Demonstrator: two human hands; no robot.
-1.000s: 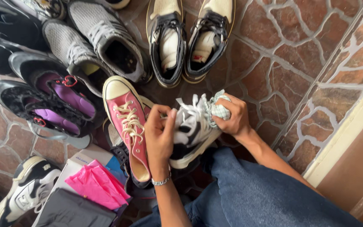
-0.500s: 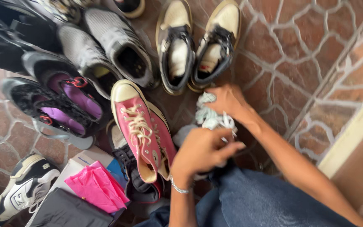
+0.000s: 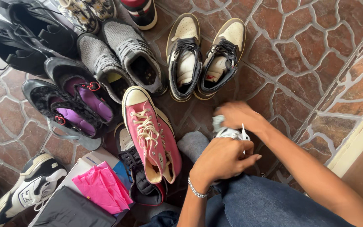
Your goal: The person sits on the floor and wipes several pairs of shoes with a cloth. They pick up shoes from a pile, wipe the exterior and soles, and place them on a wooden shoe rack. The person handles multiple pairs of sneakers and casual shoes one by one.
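Here the left hand (image 3: 221,159) grips a white sneaker (image 3: 230,134) over the lap, while the right hand (image 3: 236,114) presses a pale cloth (image 3: 218,122) to it. Wiping looks midway; the pink high-top (image 3: 150,134) stands beside, seemingly untouched.
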